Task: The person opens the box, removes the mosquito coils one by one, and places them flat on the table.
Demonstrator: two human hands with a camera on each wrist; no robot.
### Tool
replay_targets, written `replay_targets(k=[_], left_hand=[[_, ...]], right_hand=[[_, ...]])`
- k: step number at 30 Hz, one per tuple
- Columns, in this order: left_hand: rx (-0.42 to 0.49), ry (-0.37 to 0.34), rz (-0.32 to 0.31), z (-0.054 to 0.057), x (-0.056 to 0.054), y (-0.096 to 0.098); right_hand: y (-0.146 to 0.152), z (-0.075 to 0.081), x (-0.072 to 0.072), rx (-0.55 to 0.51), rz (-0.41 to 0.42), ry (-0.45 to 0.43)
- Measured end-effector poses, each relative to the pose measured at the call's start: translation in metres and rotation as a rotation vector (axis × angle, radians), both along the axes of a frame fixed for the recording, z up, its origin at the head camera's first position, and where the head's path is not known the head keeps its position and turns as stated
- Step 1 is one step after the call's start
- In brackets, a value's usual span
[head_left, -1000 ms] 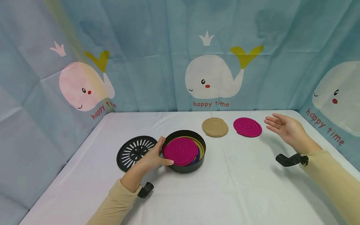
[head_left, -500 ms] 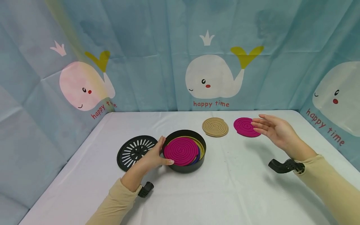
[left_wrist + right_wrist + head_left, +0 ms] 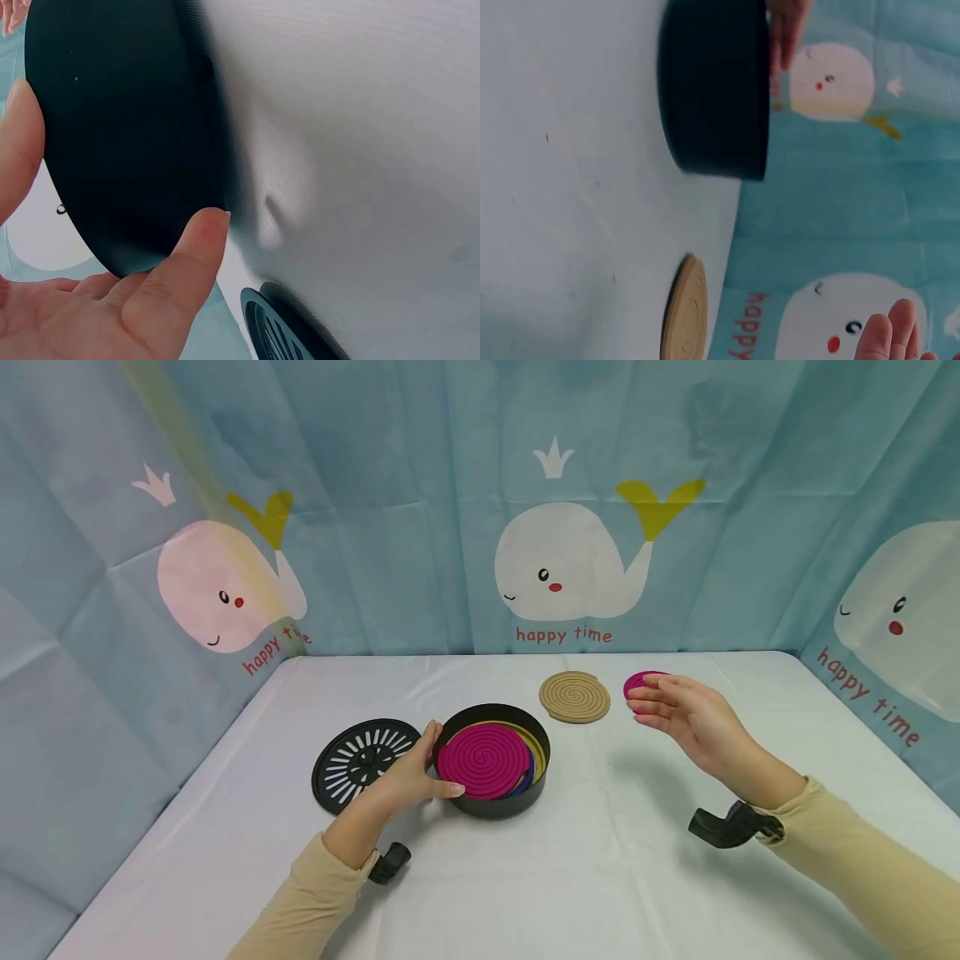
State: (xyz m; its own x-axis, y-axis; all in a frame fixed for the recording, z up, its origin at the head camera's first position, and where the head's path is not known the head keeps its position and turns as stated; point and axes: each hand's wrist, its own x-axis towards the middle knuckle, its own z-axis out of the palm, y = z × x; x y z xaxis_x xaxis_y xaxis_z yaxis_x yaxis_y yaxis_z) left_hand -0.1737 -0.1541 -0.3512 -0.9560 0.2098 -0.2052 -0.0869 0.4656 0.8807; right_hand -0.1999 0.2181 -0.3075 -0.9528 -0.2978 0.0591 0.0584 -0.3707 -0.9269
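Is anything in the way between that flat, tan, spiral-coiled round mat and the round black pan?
Nothing visible: only white tablecloth lies between the tan mat and the black pan. The left hand grips the pan's left side, off that path.

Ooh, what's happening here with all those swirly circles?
A person's left hand holds the side of a black round container. Inside, a pink swirly mat lies on top, with blue and yellow edges peeking out. The right hand is raised over the table, holding nothing and partly hiding another pink mat. A tan mat and a black slotted disc lie on the table too.
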Motion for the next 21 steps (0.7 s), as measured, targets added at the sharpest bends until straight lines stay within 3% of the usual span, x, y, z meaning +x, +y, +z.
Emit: replay_targets(k=[5,12,21], left_hand=[[0.004,0.0,0.004,0.0,0.0,0.0],[0.004,-0.004,0.008,-0.004,-0.003,0.0],[0.007,-0.01,0.012,-0.003,-0.002,0.0]], right_hand=[[-0.018,-0.005,0.005,0.054,0.018,-0.023],[-0.039,-0.013,0.007,0.154,0.043,0.008],[-0.063,-0.016,0.009,0.209,0.07,0.001]])
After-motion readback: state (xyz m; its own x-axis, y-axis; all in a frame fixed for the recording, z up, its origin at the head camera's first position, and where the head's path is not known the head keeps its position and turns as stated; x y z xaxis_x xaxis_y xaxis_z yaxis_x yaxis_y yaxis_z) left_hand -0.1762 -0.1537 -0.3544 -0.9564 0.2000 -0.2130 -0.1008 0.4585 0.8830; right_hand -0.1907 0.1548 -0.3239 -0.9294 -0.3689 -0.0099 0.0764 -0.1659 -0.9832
